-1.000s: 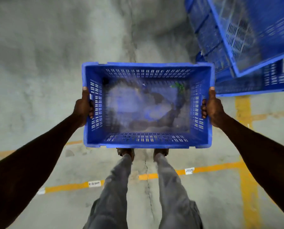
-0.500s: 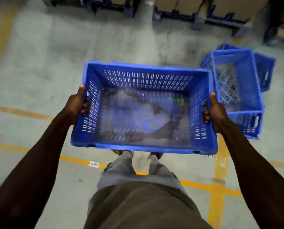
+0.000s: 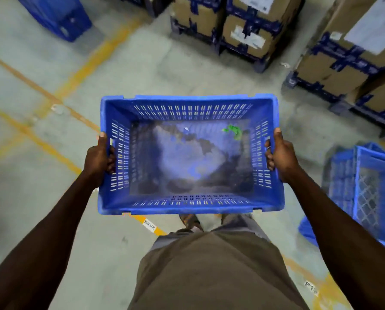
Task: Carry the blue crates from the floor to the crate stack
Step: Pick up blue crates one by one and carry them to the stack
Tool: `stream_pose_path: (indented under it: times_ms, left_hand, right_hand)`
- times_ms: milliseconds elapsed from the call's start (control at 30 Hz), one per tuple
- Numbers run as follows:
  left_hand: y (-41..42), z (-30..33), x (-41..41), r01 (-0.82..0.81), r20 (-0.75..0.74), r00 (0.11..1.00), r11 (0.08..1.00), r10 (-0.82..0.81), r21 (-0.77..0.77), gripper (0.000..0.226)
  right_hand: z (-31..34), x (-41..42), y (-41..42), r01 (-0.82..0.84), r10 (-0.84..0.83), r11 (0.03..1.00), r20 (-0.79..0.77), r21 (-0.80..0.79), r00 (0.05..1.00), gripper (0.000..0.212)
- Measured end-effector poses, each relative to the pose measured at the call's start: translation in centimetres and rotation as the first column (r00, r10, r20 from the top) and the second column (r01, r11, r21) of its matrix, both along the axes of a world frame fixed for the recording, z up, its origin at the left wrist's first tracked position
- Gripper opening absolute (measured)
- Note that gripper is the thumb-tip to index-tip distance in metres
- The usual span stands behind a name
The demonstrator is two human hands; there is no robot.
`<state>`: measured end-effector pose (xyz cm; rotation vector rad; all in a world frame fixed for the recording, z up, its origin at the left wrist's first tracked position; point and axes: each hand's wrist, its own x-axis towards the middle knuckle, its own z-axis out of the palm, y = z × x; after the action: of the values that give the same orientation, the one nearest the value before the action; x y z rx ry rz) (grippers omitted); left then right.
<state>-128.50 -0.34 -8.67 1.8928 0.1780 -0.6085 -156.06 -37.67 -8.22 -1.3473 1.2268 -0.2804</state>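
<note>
Blue slotted crate [image 3: 190,204] held level above the concrete floor [image 3: 52,198], left hand [image 3: 100,158] and right hand [image 3: 281,155] gripping its side handles (green scrap [image 3: 233,130] inside), more blue crates [image 3: 366,186] at right, taped cartons [image 3: 238,23] ahead.

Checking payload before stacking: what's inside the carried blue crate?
The blue crate holds no cargo: only a small green scrap near its far right corner, a tiny white fleck, and dark grime on the floor. Left hand and right hand grip its ends.
</note>
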Motion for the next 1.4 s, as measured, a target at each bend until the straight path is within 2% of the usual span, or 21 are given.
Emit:
stream_pose_path:
  times_ms: [200, 400, 500, 700, 867, 1033, 1233, 1400]
  left_hand:
    - [8.3, 1.3, 5.6, -0.229, 0.057, 0.972, 0.973, 0.229, -0.018, 0.062]
    - [13.9, 1.5, 12.9, -0.435, 0.05, 0.898, 0.9, 0.436, -0.04, 0.057]
    - [16.3, 2.3, 18.2, -0.464, 0.01, 0.885, 0.883, 0.466, -0.077, 0.055]
    - [22.6, 5.6, 29.5, -0.487, -0.176, 0.871, 0.851, 0.458, -0.197, 0.045]
    - [27.8, 5.8, 37.0, -0.598, -0.198, 0.8, 0.78, 0.567, -0.183, 0.045]
    - [33.2, 3.2, 45.4, -0.659, -0.224, 0.75, 0.735, 0.623, -0.162, 0.047]
    - [41.2, 0.6, 59.8, -0.673, -0.22, 0.737, 0.724, 0.639, -0.152, 0.051]
    - [46.7, 3.6, 72.6, -0.655, -0.153, 0.755, 0.74, 0.637, -0.152, 0.051]
  right_hand:
    - [1.7, 15.2, 2.9, -0.237, 0.236, 0.97, -0.011, -0.055, 0.972, 0.06]
    - [1.7, 31.1, 5.7, -0.425, 0.426, 0.904, 0.038, -0.04, 0.904, 0.075]
    - [1.5, 39.9, 6.9, -0.517, 0.514, 0.856, 0.068, 0.027, 0.855, 0.067]
    - [2.4, 57.7, 10.2, -0.667, 0.663, 0.723, 0.093, 0.181, 0.743, 0.05]
    - [3.6, 69.8, 15.0, -0.742, 0.742, 0.625, 0.11, 0.241, 0.661, 0.048]
    - [3.0, 81.8, 20.9, -0.772, 0.783, 0.595, 0.057, 0.222, 0.62, 0.046]
    - [2.0, 96.6, 29.4, -0.779, 0.785, 0.608, 0.034, 0.153, 0.619, 0.048]
    - [3.8, 107.4, 35.9, -0.747, 0.748, 0.659, 0.03, 0.088, 0.663, 0.05]
